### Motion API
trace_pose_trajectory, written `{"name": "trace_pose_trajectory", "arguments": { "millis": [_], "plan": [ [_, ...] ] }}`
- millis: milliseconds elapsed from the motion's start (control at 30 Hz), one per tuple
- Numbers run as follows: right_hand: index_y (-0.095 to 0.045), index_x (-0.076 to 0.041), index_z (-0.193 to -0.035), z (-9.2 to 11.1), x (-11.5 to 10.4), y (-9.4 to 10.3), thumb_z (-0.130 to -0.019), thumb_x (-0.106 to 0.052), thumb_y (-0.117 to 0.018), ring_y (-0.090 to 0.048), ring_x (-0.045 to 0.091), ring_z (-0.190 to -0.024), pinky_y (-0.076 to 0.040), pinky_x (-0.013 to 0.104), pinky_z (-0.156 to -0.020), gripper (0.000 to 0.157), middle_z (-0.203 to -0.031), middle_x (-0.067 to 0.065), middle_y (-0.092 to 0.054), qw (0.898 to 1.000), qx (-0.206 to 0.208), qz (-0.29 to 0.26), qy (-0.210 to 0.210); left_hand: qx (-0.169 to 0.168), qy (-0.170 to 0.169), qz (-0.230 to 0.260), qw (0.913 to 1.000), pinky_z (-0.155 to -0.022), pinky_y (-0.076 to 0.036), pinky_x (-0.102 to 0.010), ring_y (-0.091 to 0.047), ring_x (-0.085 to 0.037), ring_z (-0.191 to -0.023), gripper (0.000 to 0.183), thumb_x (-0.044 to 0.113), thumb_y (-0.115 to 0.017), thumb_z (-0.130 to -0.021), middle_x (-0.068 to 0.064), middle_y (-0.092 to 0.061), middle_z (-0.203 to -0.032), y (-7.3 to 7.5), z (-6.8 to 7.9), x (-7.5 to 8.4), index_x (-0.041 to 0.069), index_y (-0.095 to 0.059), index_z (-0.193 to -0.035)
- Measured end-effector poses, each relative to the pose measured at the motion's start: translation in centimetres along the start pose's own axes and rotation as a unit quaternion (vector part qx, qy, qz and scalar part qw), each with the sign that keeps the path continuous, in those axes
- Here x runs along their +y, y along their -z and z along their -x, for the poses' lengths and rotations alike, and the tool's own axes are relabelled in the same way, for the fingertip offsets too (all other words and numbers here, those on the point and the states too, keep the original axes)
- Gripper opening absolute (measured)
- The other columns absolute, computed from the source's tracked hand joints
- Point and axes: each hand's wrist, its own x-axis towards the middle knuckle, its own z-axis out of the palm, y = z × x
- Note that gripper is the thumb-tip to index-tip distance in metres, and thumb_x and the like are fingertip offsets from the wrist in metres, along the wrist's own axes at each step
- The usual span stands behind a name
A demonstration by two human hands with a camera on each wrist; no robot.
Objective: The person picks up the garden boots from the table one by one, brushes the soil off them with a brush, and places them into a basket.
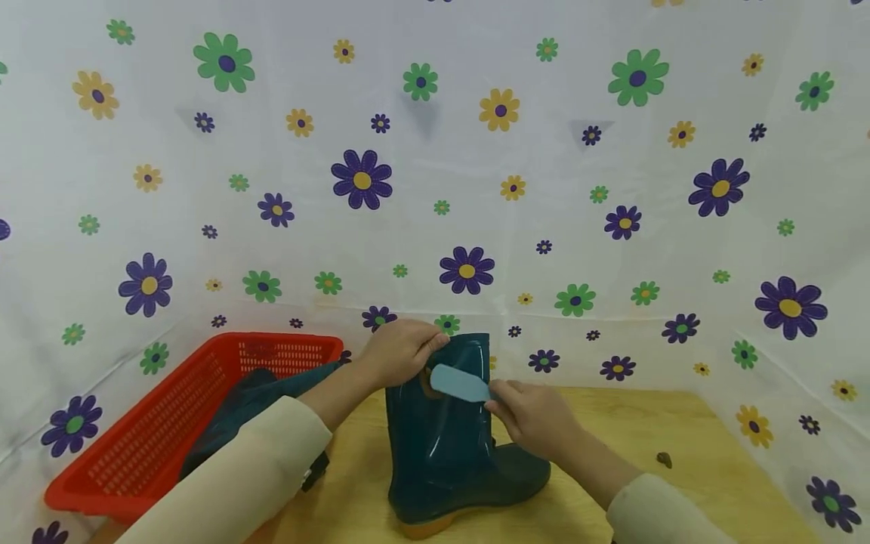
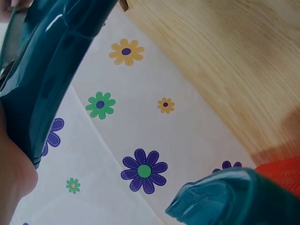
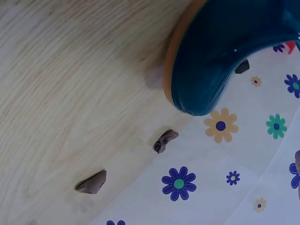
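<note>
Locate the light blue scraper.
In the head view, the light blue scraper is low and just right of centre, held in the right hand, in front of the upright teal boot.

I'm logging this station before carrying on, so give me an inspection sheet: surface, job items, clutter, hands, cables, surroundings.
Surface: wood-grain table, brown bits lying on it.
Job items: teal boot, shaft upward, brown patch on shaft; light blue paddle-shaped tool beside patch.
Clutter: red basket containing a teal item, apparently another boot.
Hands: left hand holds boot near its top; right hand grips tool.
Cables: nothing seen.
Surroundings: white flower-printed sheet behind and along both sides.
</note>
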Motion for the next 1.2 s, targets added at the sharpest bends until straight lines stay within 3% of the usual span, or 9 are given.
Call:
{"name": "trace_pose_trajectory", "arguments": {
  "millis": [167, 567, 933, 1200],
  "plan": [
    [-0.063, -0.009, -0.107, -0.5, 0.3, 0.2, -0.102, -0.027, -0.057, -0.053, 0.003, -0.059, -0.046, 0.014, -0.056, 0.02, -0.076, -0.003, -0.065, 1.0, 0.008, -0.019, 0.01, 0.014, -0.009, -0.005, 0.9998, -0.083, -0.057, -0.036, -0.067, -0.016, -0.082, 0.027, 0.028, -0.051, -0.104, 0.001, -0.07, -0.082, 0.2, 0.1, -0.1, 0.013, -0.073, -0.101],
    [-0.062, -0.01, -0.108, -0.7, 0.4, 0.5, -0.106, -0.036, -0.045, -0.06, 0.007, -0.06, -0.049, 0.016, -0.056, 0.031, -0.08, -0.001, -0.07, 0.999, 0.005, 0.003, 0.031, 0.023, -0.016, 0.008, 0.9996, -0.081, -0.057, -0.037, -0.066, -0.017, -0.08, 0.026, 0.027, -0.052, -0.104, 0.0, -0.07, -0.08, 0.0, 0.0, -0.5, 0.012, -0.073, -0.098],
    [-0.063, -0.01, -0.105, -0.7, 0.2, 0.6, -0.107, -0.036, -0.045, -0.053, 0.005, -0.057, -0.045, 0.014, -0.054, 0.032, -0.071, -0.003, -0.064, 1.0, 0.006, -0.001, 0.026, 0.007, -0.01, 0.018, 0.9998, -0.083, -0.057, -0.038, -0.066, -0.018, -0.082, 0.027, 0.028, -0.05, -0.105, 0.0, -0.07, -0.082, -0.2, -0.1, -0.6, 0.013, -0.072, -0.097],
    [-0.064, -0.008, -0.102, -1.3, -0.1, 0.7, -0.108, -0.036, -0.04, -0.06, 0.008, -0.057, -0.05, 0.018, -0.055, 0.038, -0.07, -0.001, -0.066, 0.997, 0.041, 0.007, 0.066, -0.014, -0.003, 0.026, 0.9996, -0.085, -0.056, -0.038, -0.063, -0.016, -0.082, 0.028, 0.028, -0.049, -0.105, 0.002, -0.066, -0.078, 0.3, -0.2, -0.5, 0.014, -0.072, -0.097]
  ]
}}
